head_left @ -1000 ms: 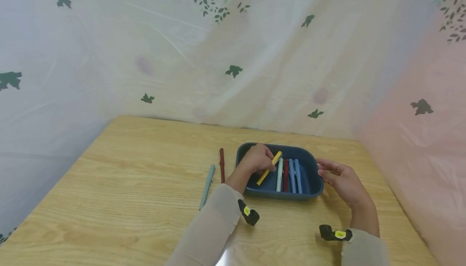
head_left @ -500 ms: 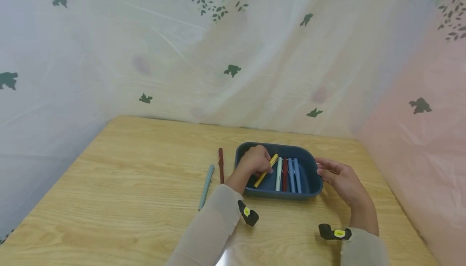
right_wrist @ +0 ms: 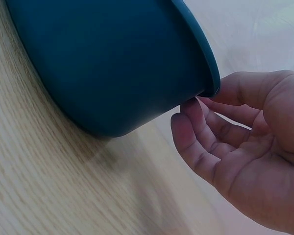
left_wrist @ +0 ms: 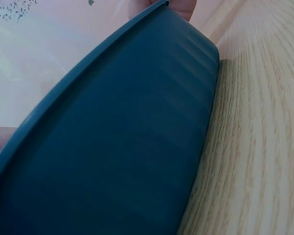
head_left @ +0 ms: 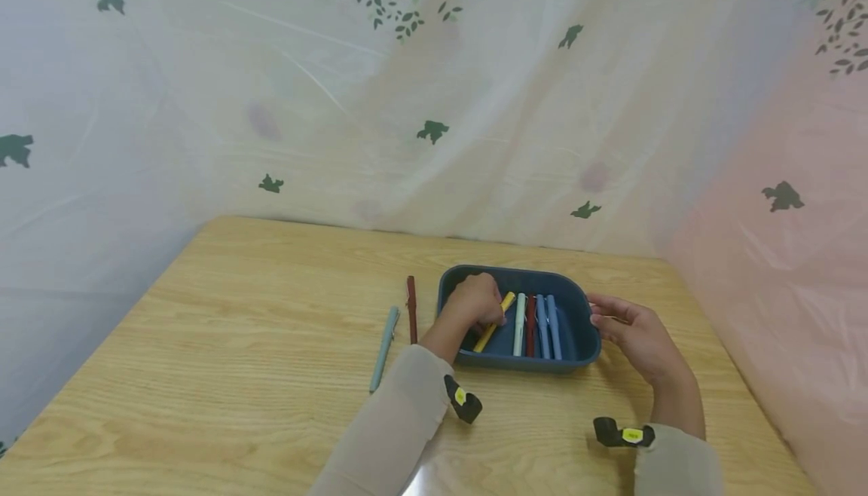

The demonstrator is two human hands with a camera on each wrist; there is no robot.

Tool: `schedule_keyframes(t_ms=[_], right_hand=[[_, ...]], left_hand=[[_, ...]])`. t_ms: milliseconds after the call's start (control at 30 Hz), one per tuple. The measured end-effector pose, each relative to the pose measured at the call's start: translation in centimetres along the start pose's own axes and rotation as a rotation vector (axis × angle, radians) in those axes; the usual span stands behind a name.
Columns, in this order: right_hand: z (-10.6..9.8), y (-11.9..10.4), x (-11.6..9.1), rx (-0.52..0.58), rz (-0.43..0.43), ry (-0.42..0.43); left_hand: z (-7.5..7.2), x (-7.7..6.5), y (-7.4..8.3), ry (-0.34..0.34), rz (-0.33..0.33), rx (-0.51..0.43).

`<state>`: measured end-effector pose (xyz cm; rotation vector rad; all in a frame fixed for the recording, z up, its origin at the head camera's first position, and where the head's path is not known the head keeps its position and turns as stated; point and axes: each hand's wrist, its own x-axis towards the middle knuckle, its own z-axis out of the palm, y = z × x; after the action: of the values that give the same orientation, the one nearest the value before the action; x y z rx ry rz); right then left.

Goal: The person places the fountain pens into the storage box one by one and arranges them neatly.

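My left hand (head_left: 476,301) reaches into the dark blue tray (head_left: 529,364) and pinches a yellow pen (head_left: 487,337), which lies slanted at the tray's left side. Its fingertips are mostly hidden behind the hand. To the right of the yellow pen, a pale green pen (head_left: 519,325), a dark red pen (head_left: 531,326) and two blue pens (head_left: 544,328) lie side by side. At the tray's right end, my right hand (head_left: 639,338) pinches the rim. The right wrist view shows its thumb (right_wrist: 240,89) at the rim and the other fingers below. The tray's outer wall (left_wrist: 112,127) fills the left wrist view.
Left of the tray, a second dark red pen (head_left: 412,309) and a light teal pen (head_left: 384,349) lie on the wooden table (head_left: 258,345). A patterned curtain (head_left: 339,142) hangs behind the table and along its sides.
My left hand has lowered slightly and shifted left with the yellow pen, bringing it down into the tray. The right hand stays at the rim.
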<state>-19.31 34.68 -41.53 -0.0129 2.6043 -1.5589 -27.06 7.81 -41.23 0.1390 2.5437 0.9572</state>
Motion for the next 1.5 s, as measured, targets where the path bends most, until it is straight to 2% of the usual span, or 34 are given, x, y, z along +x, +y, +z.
schedule_keyframes(t_ms=[267,667,1500], right_hand=[[-0.03,-0.14,-0.14,0.004,0.004,-0.004],[-0.27,-0.23,-0.17,-0.017,0.028,-0.003],[-0.26,-0.12,-0.21,-0.029,0.044,0.001]], left_hand=[[-0.45,-0.04,0.01,-0.075,-0.011,-0.135],[-0.69,-0.32,-0.15,-0.114,0.012,-0.28],[-0.02,-0.22,-0.16,-0.179,0.074,-0.283]])
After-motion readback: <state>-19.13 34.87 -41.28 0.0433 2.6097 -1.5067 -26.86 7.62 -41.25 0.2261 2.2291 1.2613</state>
